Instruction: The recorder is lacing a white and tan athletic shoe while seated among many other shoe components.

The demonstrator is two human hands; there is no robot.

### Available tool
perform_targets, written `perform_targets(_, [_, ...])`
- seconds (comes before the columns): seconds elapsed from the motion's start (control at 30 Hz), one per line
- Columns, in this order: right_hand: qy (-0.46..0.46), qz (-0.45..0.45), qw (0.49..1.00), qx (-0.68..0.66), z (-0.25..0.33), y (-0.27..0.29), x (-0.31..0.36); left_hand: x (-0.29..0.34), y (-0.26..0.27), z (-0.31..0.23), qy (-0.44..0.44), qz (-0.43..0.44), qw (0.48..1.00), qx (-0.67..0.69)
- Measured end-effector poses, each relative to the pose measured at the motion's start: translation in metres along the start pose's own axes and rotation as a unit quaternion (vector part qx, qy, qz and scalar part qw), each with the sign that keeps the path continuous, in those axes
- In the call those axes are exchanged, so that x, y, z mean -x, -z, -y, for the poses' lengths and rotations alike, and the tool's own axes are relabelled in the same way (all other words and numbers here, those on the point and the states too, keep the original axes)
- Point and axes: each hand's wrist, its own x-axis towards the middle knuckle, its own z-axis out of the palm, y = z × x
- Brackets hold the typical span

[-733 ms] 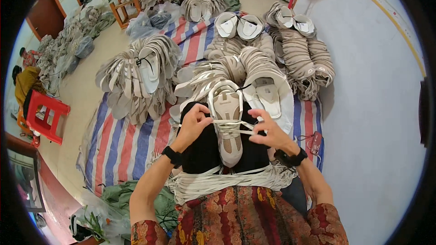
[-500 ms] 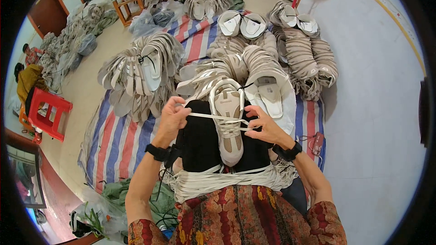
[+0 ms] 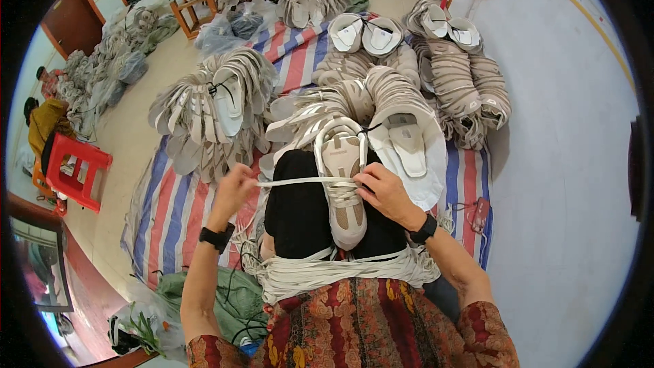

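Beige shoe lies between black-clad thighs, left hand pinching a pale lace drawn taut sideways, right hand curled narrow against the shoe's side, its hold unclear: seemingly a lace-tightening step, the next move calling for even tension.

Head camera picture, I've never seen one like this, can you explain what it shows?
There's no machine here, just two bare hands. A wide fisheye camera worn on the head looks down at them, so straight edges curve. The left hand holds a pale lace stretched sideways from a beige shoe, which has black cloth on both sides. The right hand is at the shoe's laced front; its exact grip is unclear. More laces lie across the lap. Beyond, bundles of shoe pieces rest on a striped sheet.
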Motion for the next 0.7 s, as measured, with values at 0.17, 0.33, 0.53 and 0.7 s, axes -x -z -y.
perform_targets(0.17, [0.095,-0.020,0.987,0.132,-0.002,0.001,-0.005,-0.004,-0.047,-0.044,-0.184,-0.061,0.972,-0.130])
perform_targets(0.33, [0.118,-0.054,0.982,0.135,-0.007,0.010,-0.011,-0.018,-0.090,-0.080,-0.247,-0.026,0.967,-0.054])
perform_targets(0.53, [-0.301,0.129,0.863,-0.385,0.014,0.030,-0.028,-0.026,-0.094,-0.090,-0.208,0.055,0.973,-0.084])
perform_targets(0.7, [-0.250,0.050,0.916,-0.310,-0.023,0.034,-0.026,-0.024,-0.085,-0.099,-0.183,0.050,0.981,-0.028])
